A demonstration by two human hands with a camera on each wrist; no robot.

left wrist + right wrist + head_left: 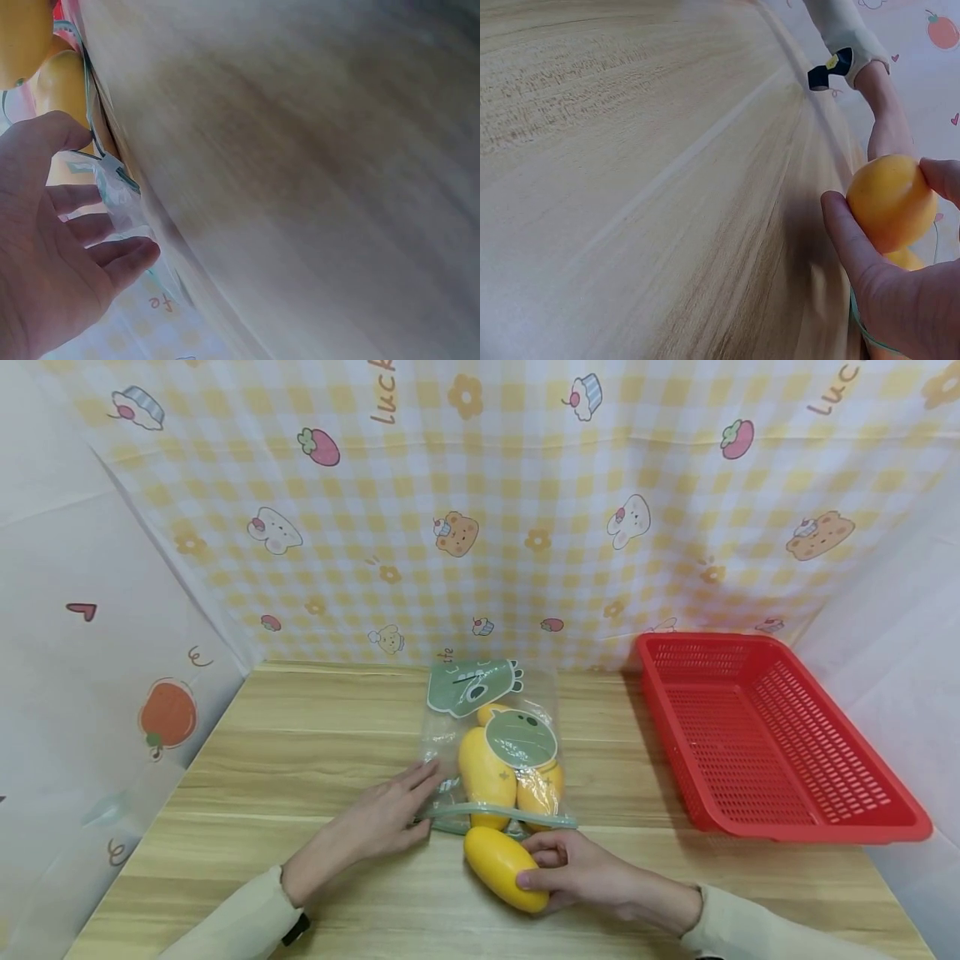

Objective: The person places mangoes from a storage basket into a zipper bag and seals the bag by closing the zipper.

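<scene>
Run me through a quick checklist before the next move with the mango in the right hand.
1. Right hand grips the yellow mango: ok, digits on opposite sides.
2. Clear printed bag has its mouth open: ok, the green edges stand apart.
3. Left hand at the bag: ok, by the left end of the mouth.
4. Held mango inside the bag: not ok, just in front of the mouth.
5. Enough room beside the bagged mangoes: cannot tell.
6. Red basket out of the way: ok, off to the right.
</scene>
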